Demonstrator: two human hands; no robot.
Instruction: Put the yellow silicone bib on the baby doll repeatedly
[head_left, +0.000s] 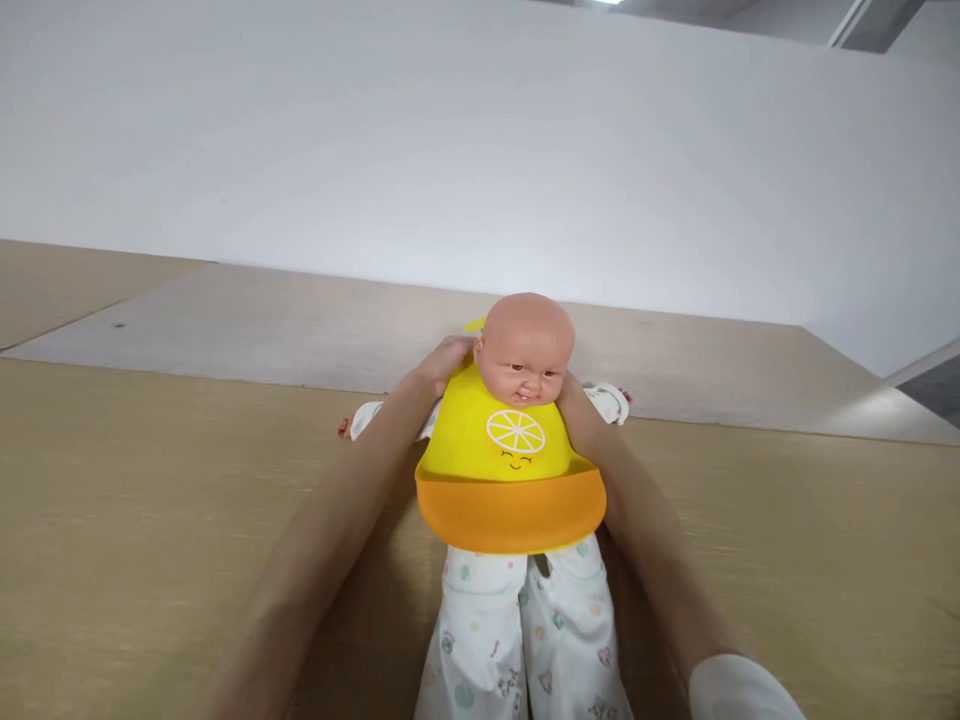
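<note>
A bald baby doll [529, 340] lies on its back, face up, in white patterned clothes [487, 640], with its arms spread to both sides. On its chest is a yellow bib [465, 430] with a white citrus slice print and an orange catch pocket [510, 512]. My left hand [451, 357] is curled at the bib's neck edge, beside the doll's head; its fingertips are hidden. A yellow strap end [475, 325] sticks out above that hand. My right hand [571, 395] reaches behind the other side of the doll's neck, where its fingers are out of sight.
The doll lies on a tan wood-like surface [187, 500]. A paler strip [300, 310] runs behind its head, up to a white wall or panel [450, 150]. Grey structure and a light show at the top edge.
</note>
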